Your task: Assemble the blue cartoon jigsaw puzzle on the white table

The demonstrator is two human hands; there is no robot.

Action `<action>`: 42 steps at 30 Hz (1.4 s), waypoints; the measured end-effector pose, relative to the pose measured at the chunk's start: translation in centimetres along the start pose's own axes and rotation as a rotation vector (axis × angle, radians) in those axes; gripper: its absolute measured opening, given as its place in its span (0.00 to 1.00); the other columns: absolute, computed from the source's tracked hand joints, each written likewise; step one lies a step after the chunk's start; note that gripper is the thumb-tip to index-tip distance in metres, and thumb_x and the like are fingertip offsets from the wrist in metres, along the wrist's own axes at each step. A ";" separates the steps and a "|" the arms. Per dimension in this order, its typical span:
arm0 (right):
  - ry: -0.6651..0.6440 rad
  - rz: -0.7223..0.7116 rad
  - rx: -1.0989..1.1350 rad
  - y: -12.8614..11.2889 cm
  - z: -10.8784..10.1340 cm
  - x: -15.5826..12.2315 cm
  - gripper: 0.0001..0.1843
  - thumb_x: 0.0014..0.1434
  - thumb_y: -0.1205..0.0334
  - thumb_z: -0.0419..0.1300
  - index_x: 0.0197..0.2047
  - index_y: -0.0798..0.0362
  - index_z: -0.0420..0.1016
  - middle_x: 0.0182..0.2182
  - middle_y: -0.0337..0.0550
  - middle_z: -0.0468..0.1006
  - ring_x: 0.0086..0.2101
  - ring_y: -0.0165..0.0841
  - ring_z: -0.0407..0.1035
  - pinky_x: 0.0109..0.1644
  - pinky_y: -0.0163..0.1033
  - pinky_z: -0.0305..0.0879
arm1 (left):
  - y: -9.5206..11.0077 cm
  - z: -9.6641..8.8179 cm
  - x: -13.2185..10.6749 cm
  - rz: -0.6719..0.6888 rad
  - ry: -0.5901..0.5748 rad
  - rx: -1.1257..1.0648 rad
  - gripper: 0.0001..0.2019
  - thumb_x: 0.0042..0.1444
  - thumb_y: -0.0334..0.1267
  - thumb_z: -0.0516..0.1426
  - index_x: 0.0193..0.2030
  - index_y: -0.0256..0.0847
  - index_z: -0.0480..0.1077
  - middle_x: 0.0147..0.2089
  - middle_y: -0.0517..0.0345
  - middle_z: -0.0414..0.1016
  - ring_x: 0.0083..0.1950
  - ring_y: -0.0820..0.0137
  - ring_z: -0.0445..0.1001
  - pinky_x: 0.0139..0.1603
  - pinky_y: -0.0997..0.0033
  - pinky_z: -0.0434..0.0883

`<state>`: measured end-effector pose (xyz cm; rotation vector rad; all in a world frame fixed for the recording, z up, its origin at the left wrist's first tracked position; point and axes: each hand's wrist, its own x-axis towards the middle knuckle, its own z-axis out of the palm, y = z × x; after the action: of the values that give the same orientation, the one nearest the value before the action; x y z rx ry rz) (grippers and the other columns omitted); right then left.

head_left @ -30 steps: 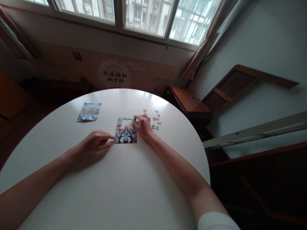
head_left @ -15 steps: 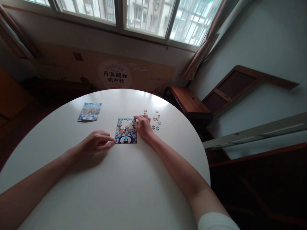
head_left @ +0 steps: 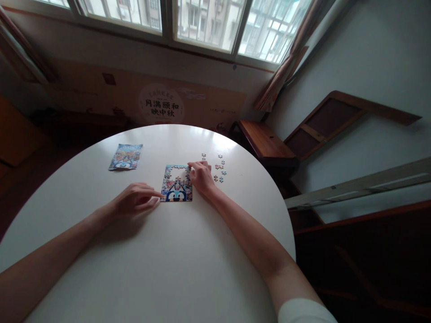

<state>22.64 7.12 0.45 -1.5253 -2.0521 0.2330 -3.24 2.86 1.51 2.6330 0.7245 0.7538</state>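
A partly assembled jigsaw puzzle (head_left: 178, 196) lies flat on the white table, a blue cartoon face along its near side and a pale gap in its far half. My left hand (head_left: 136, 198) rests on the table to its left, holding nothing. Its index finger is stretched out to the near left corner, with the thumb apart below. At the far right edge of the puzzle, my right hand (head_left: 201, 175) has thumb and index finger pinched together. Whatever lies between those fingertips is too small to make out. Several loose puzzle pieces (head_left: 221, 179) are scattered just right of this hand.
A printed pouch (head_left: 125, 157) with a matching picture lies at the back left of the round white table (head_left: 161, 260). Beyond the table's right rim stands a wooden bench (head_left: 266, 141). Windows (head_left: 208, 22) line the far wall.
My left index finger has straightened slightly onto the puzzle's corner, and the puzzle has shifted a touch left. My right hand stays at the far right edge.
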 end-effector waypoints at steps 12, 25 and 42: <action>0.002 -0.005 0.006 0.0 0.0 0.0 0.21 0.59 0.72 0.51 0.53 0.52 0.75 0.46 0.46 0.79 0.51 0.40 0.60 0.55 0.46 0.52 | -0.2 0.1 -0.1 -0.040 -0.007 -0.007 0.11 0.59 0.34 0.55 0.42 0.40 0.79 0.22 0.59 0.71 0.23 0.77 0.64 0.27 0.77 0.61; -0.012 0.010 0.005 0.0 -0.1 0.0 0.21 0.60 0.72 0.51 0.53 0.51 0.74 0.47 0.45 0.78 0.51 0.41 0.59 0.56 0.47 0.52 | -0.5 0.4 -0.1 -0.031 -0.052 0.008 0.12 0.62 0.37 0.53 0.39 0.39 0.79 0.20 0.60 0.67 0.23 0.76 0.62 0.27 0.74 0.58; -0.007 0.001 -0.004 -0.2 -0.3 -0.1 0.21 0.59 0.73 0.51 0.52 0.51 0.75 0.46 0.44 0.78 0.51 0.41 0.60 0.55 0.46 0.52 | -0.5 0.4 -0.1 -0.046 -0.047 0.011 0.11 0.62 0.36 0.54 0.36 0.39 0.79 0.21 0.59 0.68 0.24 0.75 0.62 0.29 0.75 0.59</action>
<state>22.62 6.88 0.73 -1.5298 -2.0585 0.2348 -3.28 3.12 0.94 2.6244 0.7758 0.6746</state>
